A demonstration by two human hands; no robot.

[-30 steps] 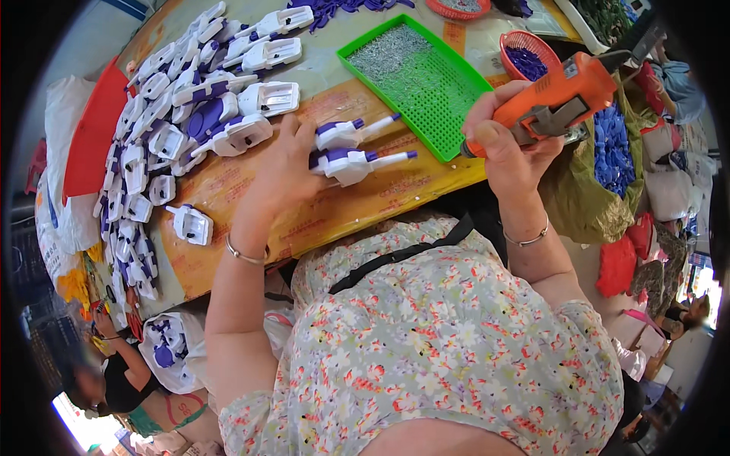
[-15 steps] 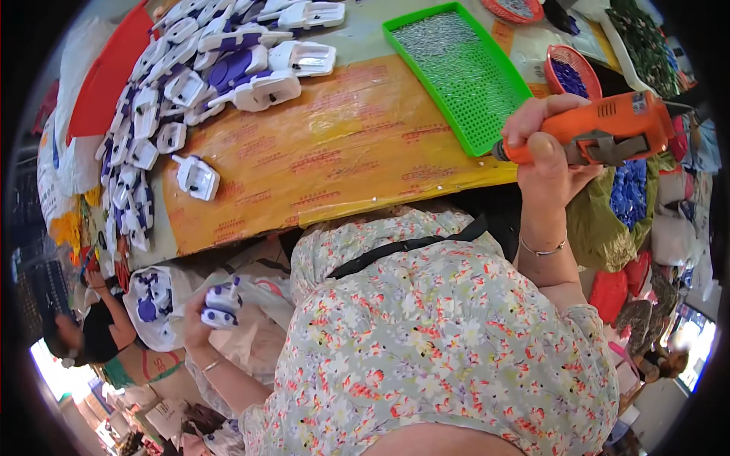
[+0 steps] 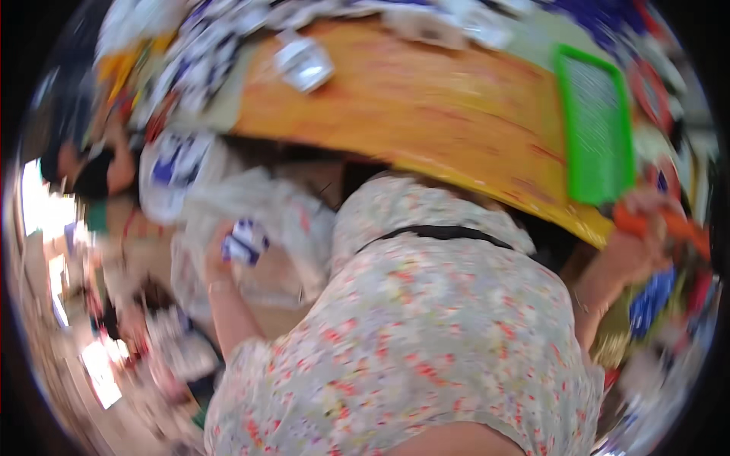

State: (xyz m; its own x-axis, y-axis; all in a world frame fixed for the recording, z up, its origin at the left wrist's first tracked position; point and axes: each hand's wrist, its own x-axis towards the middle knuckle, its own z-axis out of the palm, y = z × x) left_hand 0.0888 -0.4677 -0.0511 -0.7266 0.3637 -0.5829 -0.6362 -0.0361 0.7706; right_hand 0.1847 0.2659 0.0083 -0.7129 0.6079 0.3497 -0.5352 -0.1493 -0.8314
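Directly beneath the camera, a floral top (image 3: 426, 327) with a black strap (image 3: 449, 232) filled the lower middle. To its left, the left hand (image 3: 219, 249) had its fingers curled closed around white-and-purple plastic parts (image 3: 245, 242); blur hid the exact grip and the number of pieces. These parts showed above a translucent plastic bag (image 3: 266, 190), off the table; whether they touched it could not be told. Over on the right, the right hand (image 3: 642, 245) had its fingers wrapped round an orange power tool (image 3: 688, 237), whose nose pointed left, near the lower end of a green tray (image 3: 598, 192).

Just past the translucent bag, a white bag (image 3: 156, 201) held more purple pieces. Beyond stretched the table (image 3: 426, 106) with its orange-yellow covering. One white-and-purple unit (image 3: 306, 64) lay alone on it, apart from a blurred heap of similar units (image 3: 205, 68) farther back.
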